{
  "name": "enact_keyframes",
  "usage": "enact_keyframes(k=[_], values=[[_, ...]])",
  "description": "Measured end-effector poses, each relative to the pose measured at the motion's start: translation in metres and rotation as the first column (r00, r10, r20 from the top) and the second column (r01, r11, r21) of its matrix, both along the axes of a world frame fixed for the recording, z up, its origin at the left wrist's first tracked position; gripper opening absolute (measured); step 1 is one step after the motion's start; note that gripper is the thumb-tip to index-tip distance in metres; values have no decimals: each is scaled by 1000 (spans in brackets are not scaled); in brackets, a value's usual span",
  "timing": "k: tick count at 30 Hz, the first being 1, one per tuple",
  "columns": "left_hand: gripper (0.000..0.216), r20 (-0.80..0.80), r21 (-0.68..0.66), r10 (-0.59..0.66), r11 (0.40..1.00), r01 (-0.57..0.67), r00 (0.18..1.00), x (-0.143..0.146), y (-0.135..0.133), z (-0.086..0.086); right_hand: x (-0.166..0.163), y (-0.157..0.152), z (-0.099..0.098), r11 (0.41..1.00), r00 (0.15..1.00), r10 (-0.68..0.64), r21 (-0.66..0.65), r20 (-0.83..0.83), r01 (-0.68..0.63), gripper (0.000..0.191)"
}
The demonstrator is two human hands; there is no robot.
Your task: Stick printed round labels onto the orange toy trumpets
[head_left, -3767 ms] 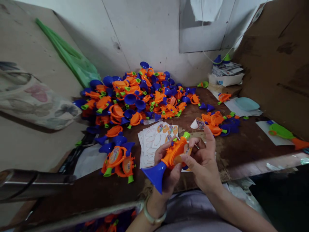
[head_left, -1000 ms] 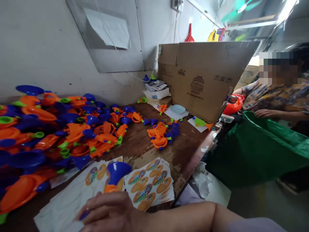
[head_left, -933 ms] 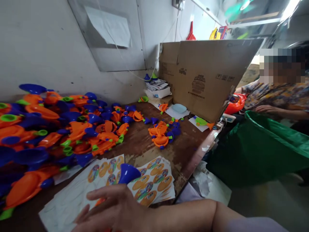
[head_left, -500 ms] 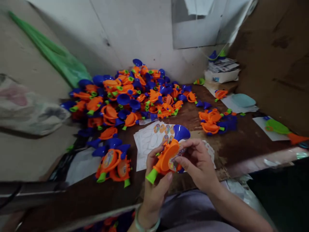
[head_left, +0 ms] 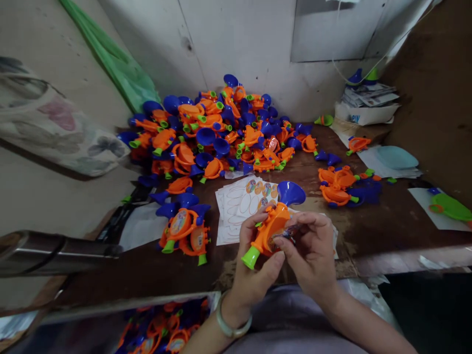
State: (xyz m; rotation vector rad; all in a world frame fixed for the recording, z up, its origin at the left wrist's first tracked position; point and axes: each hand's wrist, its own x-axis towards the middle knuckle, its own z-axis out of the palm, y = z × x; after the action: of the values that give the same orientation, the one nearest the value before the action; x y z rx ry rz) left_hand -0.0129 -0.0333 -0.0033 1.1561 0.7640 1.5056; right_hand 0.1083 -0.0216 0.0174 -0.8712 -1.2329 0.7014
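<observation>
My left hand [head_left: 250, 280] is closed around an orange toy trumpet [head_left: 272, 227] with a blue bell [head_left: 291, 192] and a green mouthpiece [head_left: 250, 257]. The bell points away from me and the mouthpiece toward me. Between the thumb and fingers of my right hand [head_left: 313, 253] is a printed sticker [head_left: 285, 234], held against the trumpet's round side; I cannot tell how much of it is stuck down. Just beyond my hands lie sticker sheets [head_left: 230, 209], some with printed ovals left and some with bare outlines. Two stickered trumpets [head_left: 186, 228] rest to the left.
A large heap of toy trumpets [head_left: 221, 130] stands against the wall. At right are orange parts [head_left: 335, 184], a pale blue dish [head_left: 397, 157] and a green toy [head_left: 452, 206]. A steel flask [head_left: 55, 253] lies at left. Below the table edge, a box [head_left: 162, 324] holds more trumpets.
The view has shifted, so the table things appear farther right. The trumpet has turned slightly in my hands, and the sticker shows more edge-on. Both hands keep their hold.
</observation>
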Motion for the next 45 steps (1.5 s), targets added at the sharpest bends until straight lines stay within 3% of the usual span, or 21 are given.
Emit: enact_keyframes(k=[22,45], values=[[39,29,-2,34,999,-34,999,3,0,-2,0,-3,0,996,996,-75,-35,44,77,32],[39,-22,-19,94,995,-94,995,4,-1,-2,-4,-4,1,998,998,-57,-34,1,57,29]])
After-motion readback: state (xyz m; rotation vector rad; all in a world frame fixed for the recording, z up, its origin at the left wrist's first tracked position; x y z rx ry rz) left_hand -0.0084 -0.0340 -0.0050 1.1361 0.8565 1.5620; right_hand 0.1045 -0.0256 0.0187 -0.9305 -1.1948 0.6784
